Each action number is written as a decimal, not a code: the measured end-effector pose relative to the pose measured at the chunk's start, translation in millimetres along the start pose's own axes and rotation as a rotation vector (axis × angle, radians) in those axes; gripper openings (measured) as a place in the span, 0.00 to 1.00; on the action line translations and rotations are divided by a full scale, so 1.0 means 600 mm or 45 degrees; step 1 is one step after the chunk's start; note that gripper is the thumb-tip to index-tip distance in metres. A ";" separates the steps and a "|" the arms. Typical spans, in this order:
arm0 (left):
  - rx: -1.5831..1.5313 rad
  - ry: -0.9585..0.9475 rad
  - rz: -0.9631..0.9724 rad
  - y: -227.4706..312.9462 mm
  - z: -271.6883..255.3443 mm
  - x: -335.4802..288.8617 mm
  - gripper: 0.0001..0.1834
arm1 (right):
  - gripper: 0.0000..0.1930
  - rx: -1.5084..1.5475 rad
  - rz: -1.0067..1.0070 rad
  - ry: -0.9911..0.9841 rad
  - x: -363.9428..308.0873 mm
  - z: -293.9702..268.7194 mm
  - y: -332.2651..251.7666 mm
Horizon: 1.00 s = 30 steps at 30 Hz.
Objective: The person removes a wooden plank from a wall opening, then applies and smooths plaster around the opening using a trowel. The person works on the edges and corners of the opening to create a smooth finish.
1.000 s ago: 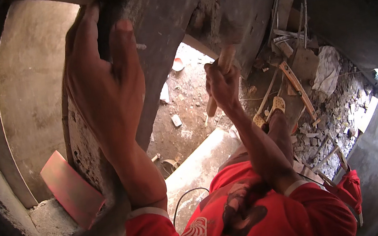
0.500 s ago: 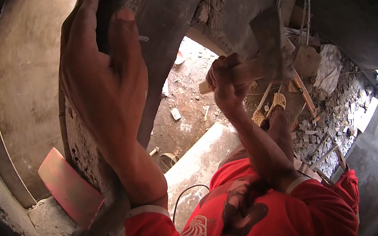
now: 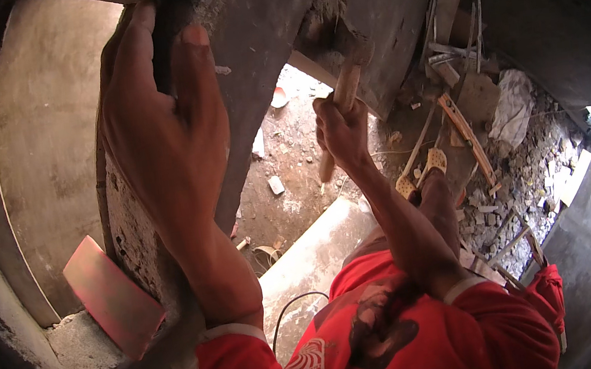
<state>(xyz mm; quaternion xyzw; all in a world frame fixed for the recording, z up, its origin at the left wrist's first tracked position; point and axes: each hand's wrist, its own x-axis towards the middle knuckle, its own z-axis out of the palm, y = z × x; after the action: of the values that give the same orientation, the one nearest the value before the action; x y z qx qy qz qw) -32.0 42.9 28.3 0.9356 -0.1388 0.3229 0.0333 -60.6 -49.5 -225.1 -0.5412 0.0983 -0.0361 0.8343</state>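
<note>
At the upper left, my left hand [image 3: 169, 119] is braced on a grey concrete edge [image 3: 237, 64], thumb apart from the forefinger and pointing up. Its other fingers are mostly hidden behind the edge. My right hand [image 3: 343, 129] is wrapped round the wooden handle [image 3: 348, 86] of a hammer-like tool, held tilted. The tool's head, by a chipped, rough hollow [image 3: 324, 14] in the concrete, is dark and blurred, so its exact shape is unclear. Below the hollow is a bright angular opening with the dirt floor [image 3: 299, 154] beyond.
A pinkish board [image 3: 115, 297] leans at the lower left. Rubble [image 3: 529, 182], wood strips [image 3: 466, 134] and a pale crumpled sack [image 3: 514, 108] lie at the right. My yellow clog [image 3: 435, 159] stands near the debris. A pale slab [image 3: 312, 246] and a thin black cable [image 3: 283, 311] are below.
My right hand has turned the tool, swinging its head left from the right side toward the chipped hollow. My left hand stays in nearly the same place.
</note>
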 end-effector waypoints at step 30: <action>-0.073 -0.081 -0.169 0.019 -0.009 -0.001 0.25 | 0.12 0.001 0.075 -0.017 0.030 -0.004 -0.015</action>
<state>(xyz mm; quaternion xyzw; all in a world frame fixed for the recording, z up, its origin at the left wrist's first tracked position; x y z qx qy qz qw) -38.9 32.6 32.2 0.9512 -0.0864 0.2861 0.0769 -43.1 -58.4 -220.0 -0.5379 0.1086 -0.0078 0.8359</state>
